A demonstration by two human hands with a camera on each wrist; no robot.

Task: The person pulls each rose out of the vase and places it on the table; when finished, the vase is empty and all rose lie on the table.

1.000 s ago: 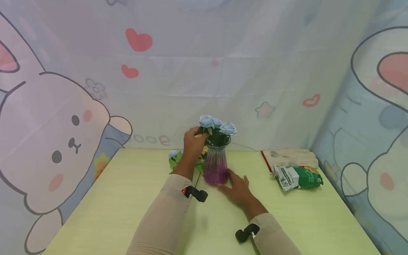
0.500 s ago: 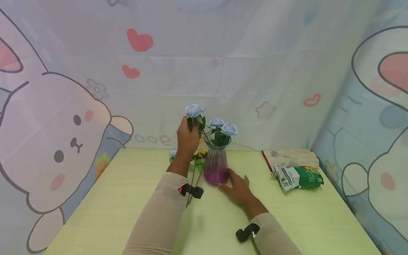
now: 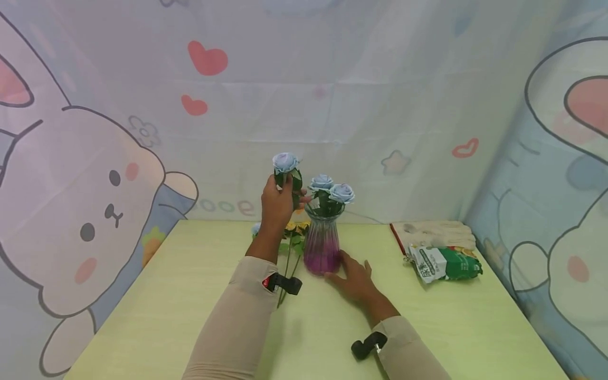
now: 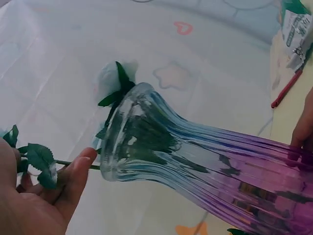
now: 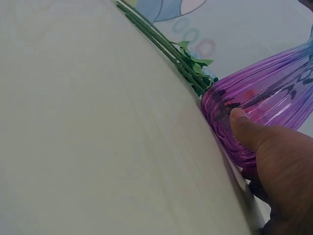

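Observation:
My left hand (image 3: 276,205) pinches a light-blue artificial rose (image 3: 285,162) just below its bloom, up and left of the ribbed glass vase (image 3: 322,248). In the left wrist view the rose's green stem (image 4: 93,167) runs from the hand to the vase mouth. Two more blue roses (image 3: 342,193) stand in the vase, their leaves at its neck. Clear at the top, the vase turns purple toward its base. Low on its right side, my right hand (image 3: 353,279) holds it; the right wrist view shows the thumb (image 5: 242,125) against the purple glass.
Yellow flowers (image 3: 298,228) and another blue flower (image 3: 256,228) lie left of the vase, stems (image 5: 161,41) toward the near side. At the right are a green-and-white packet (image 3: 446,264) and pale gloves (image 3: 432,233). A printed cloth (image 3: 304,116) hangs behind the table.
My left hand has raised one blue rose up and left from the other two above the vase. The latest half second brings only a slight shift. My right hand stays at the vase base.

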